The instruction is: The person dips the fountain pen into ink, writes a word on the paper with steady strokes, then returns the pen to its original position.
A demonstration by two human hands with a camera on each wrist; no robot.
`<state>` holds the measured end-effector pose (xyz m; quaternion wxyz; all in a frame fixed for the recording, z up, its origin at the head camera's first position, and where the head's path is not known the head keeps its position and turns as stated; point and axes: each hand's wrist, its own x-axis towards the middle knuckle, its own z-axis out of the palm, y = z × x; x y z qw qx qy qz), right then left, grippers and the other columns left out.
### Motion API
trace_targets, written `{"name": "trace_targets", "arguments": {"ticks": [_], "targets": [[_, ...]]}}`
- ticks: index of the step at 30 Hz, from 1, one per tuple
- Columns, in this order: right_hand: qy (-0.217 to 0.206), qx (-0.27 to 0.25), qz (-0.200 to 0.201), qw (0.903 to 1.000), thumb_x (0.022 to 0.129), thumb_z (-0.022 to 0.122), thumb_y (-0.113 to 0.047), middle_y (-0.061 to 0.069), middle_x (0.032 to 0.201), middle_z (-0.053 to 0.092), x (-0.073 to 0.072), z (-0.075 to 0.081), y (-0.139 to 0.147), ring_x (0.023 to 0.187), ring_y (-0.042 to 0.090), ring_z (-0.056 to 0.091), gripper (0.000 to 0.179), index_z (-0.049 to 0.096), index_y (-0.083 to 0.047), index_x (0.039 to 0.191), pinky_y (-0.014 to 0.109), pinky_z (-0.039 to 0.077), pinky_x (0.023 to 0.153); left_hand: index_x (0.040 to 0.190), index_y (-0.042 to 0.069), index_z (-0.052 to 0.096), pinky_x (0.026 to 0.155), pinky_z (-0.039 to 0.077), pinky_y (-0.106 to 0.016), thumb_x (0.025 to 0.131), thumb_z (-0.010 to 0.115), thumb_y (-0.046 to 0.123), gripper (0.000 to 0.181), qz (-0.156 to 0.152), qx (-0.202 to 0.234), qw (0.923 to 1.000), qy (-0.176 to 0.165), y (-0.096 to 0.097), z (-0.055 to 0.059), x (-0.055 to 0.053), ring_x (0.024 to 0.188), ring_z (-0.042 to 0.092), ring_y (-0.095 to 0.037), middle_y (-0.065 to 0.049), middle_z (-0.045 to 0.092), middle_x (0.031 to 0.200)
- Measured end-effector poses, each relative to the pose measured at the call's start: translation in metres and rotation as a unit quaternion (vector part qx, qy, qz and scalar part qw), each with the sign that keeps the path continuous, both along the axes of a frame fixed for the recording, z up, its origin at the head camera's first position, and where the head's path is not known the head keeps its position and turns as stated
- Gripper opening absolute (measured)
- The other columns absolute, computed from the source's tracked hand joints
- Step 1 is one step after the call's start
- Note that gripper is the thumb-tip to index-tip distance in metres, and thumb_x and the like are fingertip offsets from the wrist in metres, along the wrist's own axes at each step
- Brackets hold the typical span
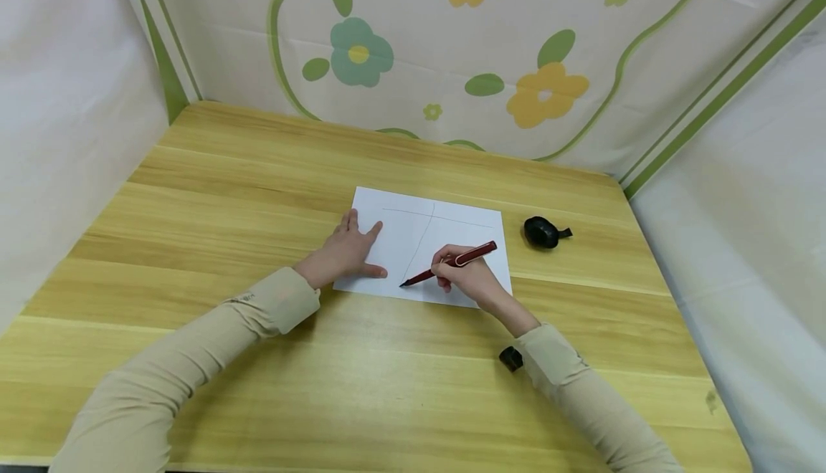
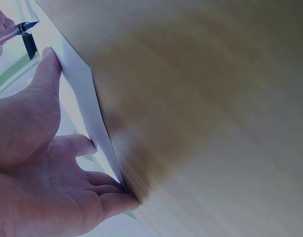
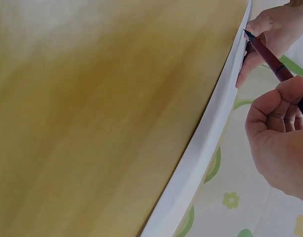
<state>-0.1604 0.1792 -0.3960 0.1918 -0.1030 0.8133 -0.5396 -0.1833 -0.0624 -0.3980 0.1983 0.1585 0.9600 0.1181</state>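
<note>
A white sheet of paper (image 1: 406,236) lies on the wooden table, bearing a thin near-horizontal line and a long slanting line that crosses it. My right hand (image 1: 470,275) pinches a dark red fountain pen (image 1: 477,254), its nib near the paper's front edge at the slanting line's lower end. In the right wrist view the pen (image 3: 272,60) shows its dark nib. With fingers spread, my left hand (image 1: 345,249) rests on the paper's left side. The left wrist view shows its thumb (image 2: 49,69) and fingertips against the sheet's edge.
To the right of the paper lies a small black rounded object (image 1: 540,232) with a short tab. Another small black object (image 1: 511,358) sits by my right sleeve, partly hidden. Flower-patterned cloth (image 1: 413,43) hangs behind the table, and pale cloth stands at both sides.
</note>
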Motion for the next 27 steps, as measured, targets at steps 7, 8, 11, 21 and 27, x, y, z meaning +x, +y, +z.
{"name": "trace_targets", "arguments": {"ticks": [7,8,11,21,27], "targets": [[-0.002,-0.01,0.01,0.9999,0.085,0.059,-0.009,0.002,0.059,0.058,0.002,0.0,0.0,0.053,0.014,0.053,0.006,0.062,-0.003,0.086,0.028,0.042,0.056,0.152,0.009,0.017,0.115,0.019,-0.054,0.081,0.066,0.055,0.097,0.0,0.002,1.0,-0.005,-0.001,-0.001,-0.001,0.141,0.001,-0.052,-0.04,-0.002,0.15],[-0.003,-0.011,0.012,0.9999,0.085,0.059,-0.009,0.002,0.059,0.058,0.002,0.0,0.0,0.052,0.014,0.053,0.006,0.062,-0.003,0.086,0.028,0.042,0.055,0.152,0.009,0.017,0.115,0.019,-0.054,0.081,0.066,0.055,0.097,0.0,0.002,1.0,-0.006,0.0,-0.001,-0.001,0.141,0.001,-0.052,-0.04,-0.002,0.15],[-0.005,-0.014,0.017,0.9997,0.085,0.059,-0.008,0.002,0.06,0.058,0.002,0.0,0.0,0.052,0.014,0.053,0.006,0.062,-0.003,0.086,0.029,0.043,0.055,0.152,0.009,0.018,0.115,0.019,-0.054,0.081,0.066,0.055,0.097,-0.001,0.0,1.0,-0.002,0.0,0.001,-0.001,0.141,0.001,-0.052,-0.041,-0.001,0.15],[0.002,-0.01,0.014,0.9998,0.086,0.058,-0.008,0.002,0.061,0.059,0.0,0.001,0.0,0.054,0.014,0.054,0.007,0.062,-0.002,0.088,0.03,0.043,0.056,0.152,0.01,0.017,0.114,0.02,-0.055,0.081,0.066,0.055,0.097,0.002,-0.005,1.0,-0.005,0.0,0.002,-0.001,0.142,0.002,-0.052,-0.04,-0.001,0.15],[0.035,-0.034,-0.094,0.9943,0.088,0.059,-0.008,-0.002,0.06,0.059,-0.024,0.011,0.008,0.053,0.01,0.055,0.011,0.061,0.002,0.092,0.026,0.047,0.055,0.152,0.011,0.015,0.115,0.018,-0.054,0.081,0.065,0.056,0.098,0.004,-0.008,0.9999,-0.012,0.0,-0.001,-0.001,0.142,0.0,-0.05,-0.039,-0.002,0.151]]}}
